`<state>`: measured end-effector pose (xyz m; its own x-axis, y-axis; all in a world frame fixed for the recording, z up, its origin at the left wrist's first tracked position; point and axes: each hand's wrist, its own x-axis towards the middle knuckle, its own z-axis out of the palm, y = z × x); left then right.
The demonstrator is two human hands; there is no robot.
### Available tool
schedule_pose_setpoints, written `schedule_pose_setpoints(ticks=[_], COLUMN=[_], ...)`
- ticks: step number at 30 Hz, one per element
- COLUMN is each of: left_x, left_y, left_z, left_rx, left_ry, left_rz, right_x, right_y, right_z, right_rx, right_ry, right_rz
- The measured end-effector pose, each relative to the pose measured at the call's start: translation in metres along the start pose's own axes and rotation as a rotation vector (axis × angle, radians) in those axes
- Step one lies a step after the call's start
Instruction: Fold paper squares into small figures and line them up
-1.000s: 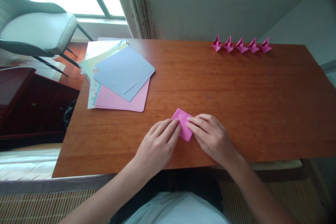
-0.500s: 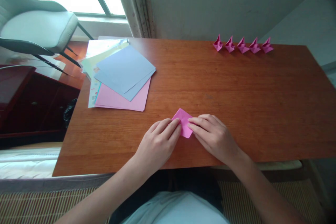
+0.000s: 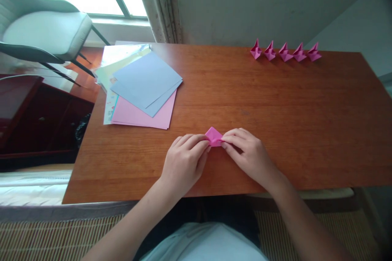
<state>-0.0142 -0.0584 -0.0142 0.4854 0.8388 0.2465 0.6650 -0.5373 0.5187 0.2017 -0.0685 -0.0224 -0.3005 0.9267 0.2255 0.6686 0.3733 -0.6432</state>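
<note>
1. Pink folded paper (image 3: 213, 135) is held low on the table (image 3: 275, 110), slightly to the right of the centre of the frame. Its top corner is pointed upward, and its lower edge is seen nearly level with the fingertips.
2. By the left hand (image 3: 184, 160) the paper is pinched at its left side, between thumb and fingers. By the right hand (image 3: 252, 155) it is pinched at its right side in the same manner. The two hands are kept apart from each other, with the paper between them.
3. Half a second ago, a lower corner was shown below the fingertips; now it is not seen, and the shape has become shorter. From this, it may be judged that the lower part is being folded or lifted; which of them cannot be told, because the fingers cover the sides.
4. At the upper left of the table, blue-grey sheets (image 3: 147, 77) are laid over pink sheets (image 3: 143, 115), and these are left untouched.
5. At the upper right, five pink folded figures (image 3: 285, 54) are set in a row near the far edge.
6. Beyond the table, a chair (image 3: 45, 28) is placed at the upper left of the frame, and beside the window a curtain (image 3: 162, 8) is hung.
</note>
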Motion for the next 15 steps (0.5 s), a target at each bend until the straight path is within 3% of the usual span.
schedule_pose_setpoints(ticks=[7,15], left_x=[0.005,0.006], left_y=[-0.005,-0.004], left_z=[0.007,0.011], left_rx=[-0.061,0.001], left_ry=[0.06,0.042], left_rz=[-0.062,-0.051], right_x=[0.007,0.008], right_y=[-0.005,-0.009], right_z=[0.005,0.015], right_rx=[-0.03,-0.078], right_ry=[0.033,0.089], right_rz=[0.135,0.191])
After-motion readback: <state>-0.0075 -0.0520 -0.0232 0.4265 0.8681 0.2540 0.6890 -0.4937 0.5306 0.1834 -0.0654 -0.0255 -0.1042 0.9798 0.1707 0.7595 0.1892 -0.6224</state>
